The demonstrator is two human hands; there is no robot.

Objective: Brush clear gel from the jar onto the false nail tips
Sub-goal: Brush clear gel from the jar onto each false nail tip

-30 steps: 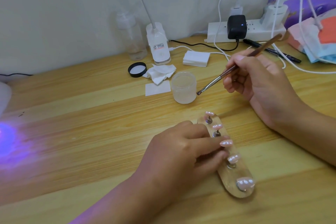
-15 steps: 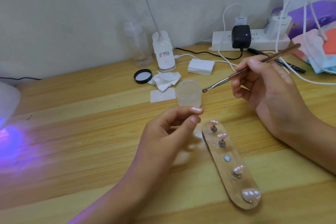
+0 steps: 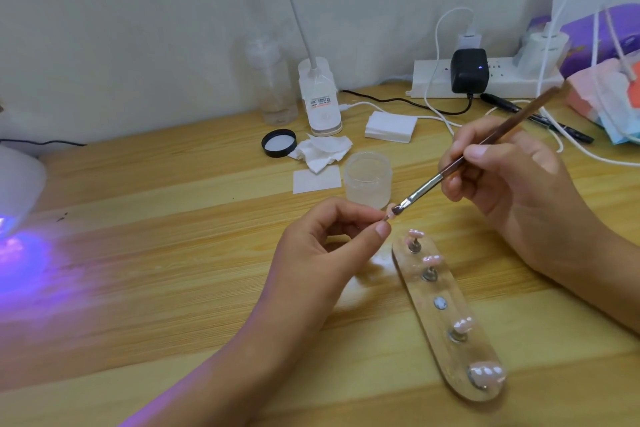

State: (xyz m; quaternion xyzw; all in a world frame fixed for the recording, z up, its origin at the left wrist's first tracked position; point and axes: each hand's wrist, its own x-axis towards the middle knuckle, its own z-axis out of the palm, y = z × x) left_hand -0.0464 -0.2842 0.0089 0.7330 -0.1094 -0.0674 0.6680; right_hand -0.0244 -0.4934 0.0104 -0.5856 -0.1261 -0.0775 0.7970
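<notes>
Pink nail tip [image 3: 390, 214]: pinched by left hand [image 3: 322, 246], thumb and forefinger, just near of the jar [image 3: 367, 180]. Brush [image 3: 420, 189]: gripped pen-style by right hand [image 3: 512, 184], bristles touching tip. Step: coating. Next, likely: light, even strokes.

The left hand [image 3: 311, 253] hides most of its pinched nail tip [image 3: 391, 212]; the edge cuts off the lamp [image 3: 17, 191].

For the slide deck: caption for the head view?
Brush in right hand meets nail tip pinched by left hand, jar behind.
</notes>
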